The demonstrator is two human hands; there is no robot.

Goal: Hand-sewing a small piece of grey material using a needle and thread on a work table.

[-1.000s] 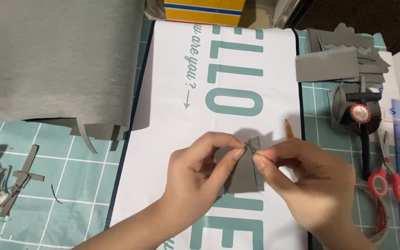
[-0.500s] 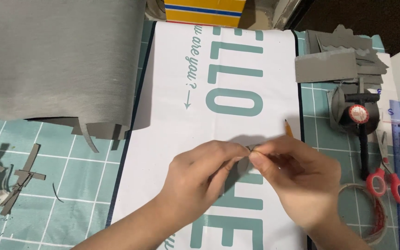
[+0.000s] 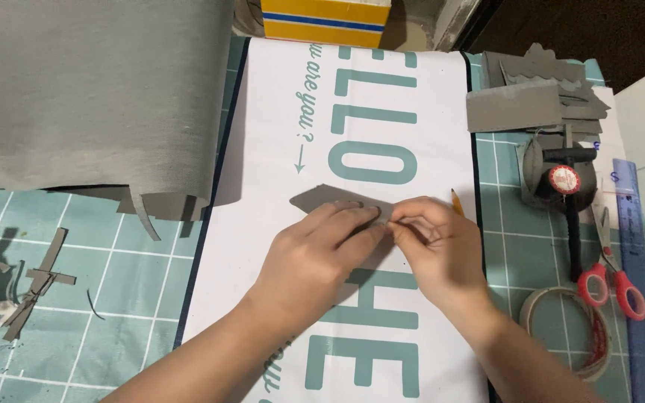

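Observation:
A small grey paper piece lies flat on a white sheet with teal lettering, its pointed end toward the left. My left hand presses down on it with flat fingers. Fingertips of my right hand pinch the piece's right edge where it meets my left fingers. Most of the piece is hidden under both hands. A pencil tip shows just behind my right hand.
A large grey sheet covers the back left. Grey scraps lie on the teal cutting mat at left. At right are cut grey pieces, a black tool, red-handled scissors, a tape roll, a blue ruler. A yellow box stands behind.
The grey piece was held up between both hands; now it lies flat on the white sheet, turned sideways, with my hands pressing it down.

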